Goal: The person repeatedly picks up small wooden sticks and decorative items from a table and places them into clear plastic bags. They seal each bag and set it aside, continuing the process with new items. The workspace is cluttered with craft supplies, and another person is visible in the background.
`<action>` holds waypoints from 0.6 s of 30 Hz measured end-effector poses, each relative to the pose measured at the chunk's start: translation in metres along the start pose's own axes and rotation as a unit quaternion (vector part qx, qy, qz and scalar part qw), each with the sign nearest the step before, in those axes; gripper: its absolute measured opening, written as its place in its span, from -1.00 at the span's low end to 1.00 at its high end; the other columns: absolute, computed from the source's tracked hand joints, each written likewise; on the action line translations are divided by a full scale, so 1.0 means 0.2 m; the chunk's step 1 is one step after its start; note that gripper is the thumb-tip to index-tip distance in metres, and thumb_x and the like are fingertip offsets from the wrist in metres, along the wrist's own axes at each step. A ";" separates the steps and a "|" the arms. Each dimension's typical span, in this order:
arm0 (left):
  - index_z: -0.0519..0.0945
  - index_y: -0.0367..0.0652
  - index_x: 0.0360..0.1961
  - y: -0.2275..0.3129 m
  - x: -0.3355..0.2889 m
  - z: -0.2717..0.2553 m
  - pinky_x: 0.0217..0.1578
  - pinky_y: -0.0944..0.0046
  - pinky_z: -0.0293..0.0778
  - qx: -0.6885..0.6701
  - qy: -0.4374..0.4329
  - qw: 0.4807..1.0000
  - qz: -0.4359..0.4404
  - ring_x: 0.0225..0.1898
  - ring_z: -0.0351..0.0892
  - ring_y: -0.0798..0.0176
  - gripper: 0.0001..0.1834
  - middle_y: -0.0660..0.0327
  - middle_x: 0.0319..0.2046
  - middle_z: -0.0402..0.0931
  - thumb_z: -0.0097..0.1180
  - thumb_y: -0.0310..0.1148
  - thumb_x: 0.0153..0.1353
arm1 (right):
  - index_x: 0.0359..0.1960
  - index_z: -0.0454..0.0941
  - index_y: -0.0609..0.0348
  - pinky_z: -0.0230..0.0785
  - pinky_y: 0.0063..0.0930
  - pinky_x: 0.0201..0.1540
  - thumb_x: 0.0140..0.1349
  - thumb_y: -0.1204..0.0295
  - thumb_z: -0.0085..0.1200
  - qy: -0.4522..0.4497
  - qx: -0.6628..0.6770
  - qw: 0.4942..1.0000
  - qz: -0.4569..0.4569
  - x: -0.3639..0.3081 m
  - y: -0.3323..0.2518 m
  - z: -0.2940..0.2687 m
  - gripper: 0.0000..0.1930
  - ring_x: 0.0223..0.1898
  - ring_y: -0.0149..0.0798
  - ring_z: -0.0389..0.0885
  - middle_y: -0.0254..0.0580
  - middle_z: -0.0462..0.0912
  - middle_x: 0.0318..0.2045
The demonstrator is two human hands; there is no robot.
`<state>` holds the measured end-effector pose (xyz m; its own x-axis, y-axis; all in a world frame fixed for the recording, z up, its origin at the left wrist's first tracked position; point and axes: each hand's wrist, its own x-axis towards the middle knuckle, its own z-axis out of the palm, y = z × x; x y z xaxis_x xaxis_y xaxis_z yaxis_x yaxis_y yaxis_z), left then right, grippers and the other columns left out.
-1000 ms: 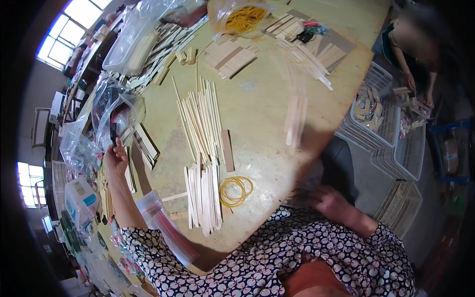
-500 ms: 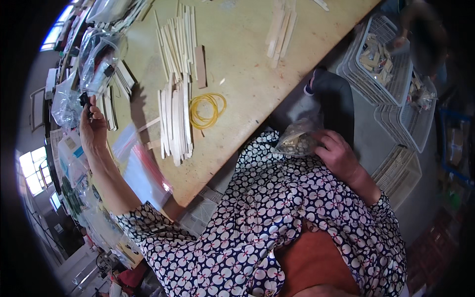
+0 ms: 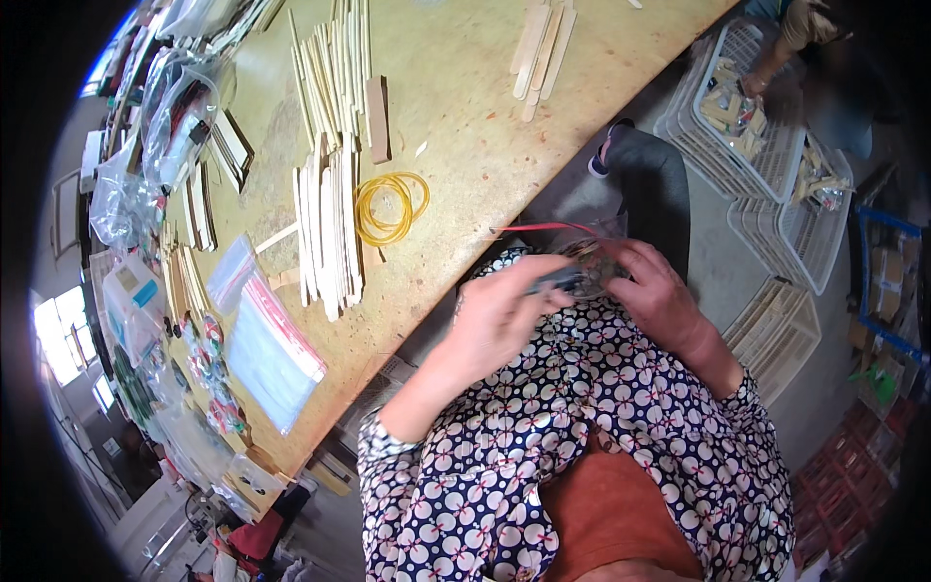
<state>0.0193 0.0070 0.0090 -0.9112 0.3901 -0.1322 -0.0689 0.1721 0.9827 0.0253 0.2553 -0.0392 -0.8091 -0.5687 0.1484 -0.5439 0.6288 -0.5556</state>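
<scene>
In my right hand [image 3: 662, 296], the fingers are closed on a clear plastic bag [image 3: 593, 276] with small parts inside, held over my lap. My left hand [image 3: 509, 315], smeared by motion, grips a small black piece [image 3: 555, 281] against the bag's opening. A thin red strip [image 3: 548, 226] curves from the table edge to the bag; whether it is the bag's zip edge or a wire I cannot tell. Left of my hands, a stack of flat zip bags with red edges [image 3: 276, 354] lies on the table [image 3: 465, 165].
Wooden sticks [image 3: 330, 233] lie bundled beside yellow rubber bands [image 3: 391, 209] and a brown block [image 3: 378, 118]. Flat wooden sticks [image 3: 543, 53] lie farther back. Bagged parts [image 3: 126, 199] line the left. At right, another person's hand [image 3: 756, 82] reaches into a white basket [image 3: 693, 121].
My left hand has come from the bagged parts at far left to the bag over my lap, bringing the black piece. The red strip now shows. The other person's hand has moved into the basket.
</scene>
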 end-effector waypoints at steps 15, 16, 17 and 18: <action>0.50 -0.23 0.18 -0.24 0.03 -0.04 0.20 0.11 0.43 0.231 0.056 0.942 0.236 0.22 0.49 -0.04 -0.27 -0.03 0.21 0.46 0.49 -0.30 -0.06 | -0.28 0.65 0.24 0.45 -0.20 0.12 0.01 0.58 0.23 0.071 0.071 0.995 -0.011 0.01 -0.03 -0.07 -0.81 0.08 0.04 0.53 0.00 0.56 0.08; 0.44 -0.24 0.25 -0.25 0.00 -0.03 0.26 0.10 0.34 0.172 0.068 0.968 0.168 0.28 0.41 -0.04 -0.18 -0.03 0.28 0.39 0.50 -0.24 -0.06 | -0.26 0.66 0.24 0.47 -0.20 0.09 -0.01 0.59 0.25 0.076 0.076 0.994 -0.016 0.02 -0.04 -0.09 -0.79 0.06 0.04 0.54 -0.02 0.56 0.07; 0.38 -0.24 0.31 -0.28 -0.03 -0.02 0.33 0.09 0.25 0.112 0.080 0.986 0.099 0.35 0.34 -0.04 -0.10 -0.04 0.34 0.31 0.50 -0.19 -0.06 | -0.25 0.66 0.24 0.49 -0.20 0.07 -0.02 0.61 0.27 0.082 0.082 0.993 -0.021 0.03 -0.04 -0.11 -0.76 0.04 0.03 0.55 -0.03 0.57 0.06; 0.26 -0.21 0.40 -0.35 -0.04 -0.01 0.37 0.08 0.16 0.113 0.037 0.990 0.070 0.41 0.23 -0.03 0.04 -0.01 0.39 0.24 0.51 -0.11 -0.07 | -0.25 0.66 0.23 0.49 -0.21 0.05 -0.03 0.61 0.28 0.086 0.088 0.992 -0.026 0.04 -0.05 -0.13 -0.75 0.02 0.03 0.56 -0.04 0.57 0.05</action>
<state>0.0305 -0.0107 -0.0590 -0.9332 0.3587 0.0222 0.1462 0.3225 0.9352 0.0180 0.2576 -0.0111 -0.8157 -0.4891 0.3090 -0.5502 0.4910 -0.6754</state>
